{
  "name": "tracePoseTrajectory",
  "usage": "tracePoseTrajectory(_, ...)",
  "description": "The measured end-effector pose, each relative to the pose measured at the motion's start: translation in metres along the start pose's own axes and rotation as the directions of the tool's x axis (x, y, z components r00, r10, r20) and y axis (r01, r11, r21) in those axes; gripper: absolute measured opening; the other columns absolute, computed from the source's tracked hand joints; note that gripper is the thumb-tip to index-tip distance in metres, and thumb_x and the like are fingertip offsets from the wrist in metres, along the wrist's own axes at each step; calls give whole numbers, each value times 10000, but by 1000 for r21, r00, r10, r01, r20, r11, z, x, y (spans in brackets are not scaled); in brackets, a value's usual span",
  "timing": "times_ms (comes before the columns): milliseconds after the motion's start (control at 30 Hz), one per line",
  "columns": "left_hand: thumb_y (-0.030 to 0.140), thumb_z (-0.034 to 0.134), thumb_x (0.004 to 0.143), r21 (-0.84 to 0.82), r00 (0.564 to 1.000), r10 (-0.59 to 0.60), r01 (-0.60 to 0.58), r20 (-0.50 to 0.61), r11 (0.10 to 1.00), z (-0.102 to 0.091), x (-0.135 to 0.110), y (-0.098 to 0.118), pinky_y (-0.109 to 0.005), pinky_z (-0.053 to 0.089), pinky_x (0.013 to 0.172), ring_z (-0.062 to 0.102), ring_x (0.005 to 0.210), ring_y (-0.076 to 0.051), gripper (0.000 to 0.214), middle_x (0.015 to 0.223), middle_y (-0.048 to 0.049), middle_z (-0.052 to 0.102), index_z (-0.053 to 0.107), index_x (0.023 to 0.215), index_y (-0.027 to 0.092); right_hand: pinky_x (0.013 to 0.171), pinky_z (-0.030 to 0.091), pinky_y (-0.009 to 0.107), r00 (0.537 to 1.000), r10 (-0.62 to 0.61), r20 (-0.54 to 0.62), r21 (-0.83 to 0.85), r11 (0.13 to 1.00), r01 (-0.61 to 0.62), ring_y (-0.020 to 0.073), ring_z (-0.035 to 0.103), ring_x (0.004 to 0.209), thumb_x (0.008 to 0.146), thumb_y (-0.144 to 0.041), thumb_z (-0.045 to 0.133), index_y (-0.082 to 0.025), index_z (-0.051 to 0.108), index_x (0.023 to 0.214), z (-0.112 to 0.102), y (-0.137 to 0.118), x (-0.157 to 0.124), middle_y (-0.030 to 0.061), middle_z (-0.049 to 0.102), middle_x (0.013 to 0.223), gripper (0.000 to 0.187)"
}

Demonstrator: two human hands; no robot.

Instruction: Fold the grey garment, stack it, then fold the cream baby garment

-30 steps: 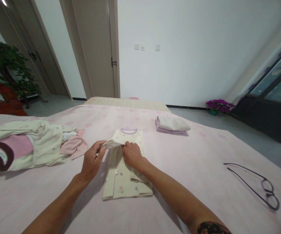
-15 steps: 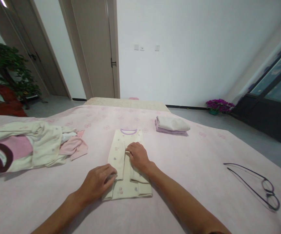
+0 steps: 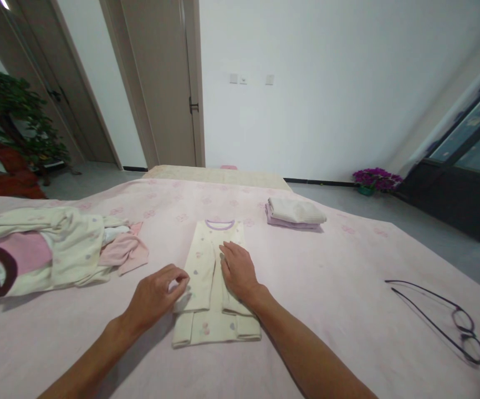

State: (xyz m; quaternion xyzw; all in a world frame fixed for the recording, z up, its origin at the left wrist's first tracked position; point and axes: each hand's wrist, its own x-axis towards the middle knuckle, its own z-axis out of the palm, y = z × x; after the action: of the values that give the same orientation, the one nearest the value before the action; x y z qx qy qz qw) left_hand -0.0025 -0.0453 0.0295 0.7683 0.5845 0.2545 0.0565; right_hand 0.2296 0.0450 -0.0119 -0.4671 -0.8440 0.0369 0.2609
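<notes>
a cream-coloured child's garment with small pastel prints and a lilac neckband (image 3: 207,277) lies flat near the middle of a bed covered by a pale pink sheet with faint flower marks (image 3: 327,288), its neckband pointing away from the person and its sides folded inward into a long narrow strip. the right hand (image 3: 238,271) rests palm down on the right half of the garment, fingers stretched out flat and together, gripping nothing and simply pressing on the cloth. the left hand (image 3: 154,293) sits at the garment's left edge with its fingers curled inward and the fingertips touching the folded sleeve edge; whether it actually pinches the cloth cannot be told, since the curled fingers hide the contact. to the left, well apart from the hands, a loose heap of cream and pink clothes (image 3: 52,252) lies crumpled on the sheet. beyond the garment and to the right sits a small neat stack of folded cloth, cream on top of lilac (image 3: 294,213). near the right edge of the bed a pair of thin dark-framed glasses (image 3: 452,318) lies with its arms spread open. past the bed are a beige door (image 3: 161,83), a green leafy plant (image 3: 11,113) at far left, and purple flowers in a pot (image 3: 375,180) on the floor by the wall.
</notes>
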Motion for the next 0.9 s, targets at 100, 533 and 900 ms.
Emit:
tracePoseTrajectory(100, 351, 469, 958, 24, 995, 41, -39, -91, 999, 1, 13, -13, -258, 498, 705, 647, 728, -137, 237, 959, -13, 708, 677, 963, 239, 1190, 188, 454, 997, 61, 40, -102, 993, -57, 253, 284, 1444, 963, -290, 453, -143, 463, 1427, -3, -1, 0, 133, 401, 1530, 487)
tracePoseTrajectory(533, 473, 430, 976, 243, 980, 174, -191, 92, 951, 84, 71, -26, -524, 317, 1140, 325, 1440, -320, 579, 1532, -181, 396, 433, 1461, 158, 1183, 158, 493, 986, 40, 160, -161, 987, -14, 278, 234, 1471, 1002, -436, 393, -135, 388, 1483, -1, 7, -8, 167, 294, 1579, 567)
tracePoseTrajectory(900, 404, 468, 963, 270, 997, 48, -63, 59, 961, 94, 75, -12, -522, 318, 1118, 325, 1434, -334, 529, 1529, -168, 406, 448, 1440, 177, 1184, 164, 498, 988, 47, 147, -164, 986, -23, 288, 236, 1469, 994, -427, 410, -141, 402, 1475, 2, 5, -7, 166, 299, 1577, 560)
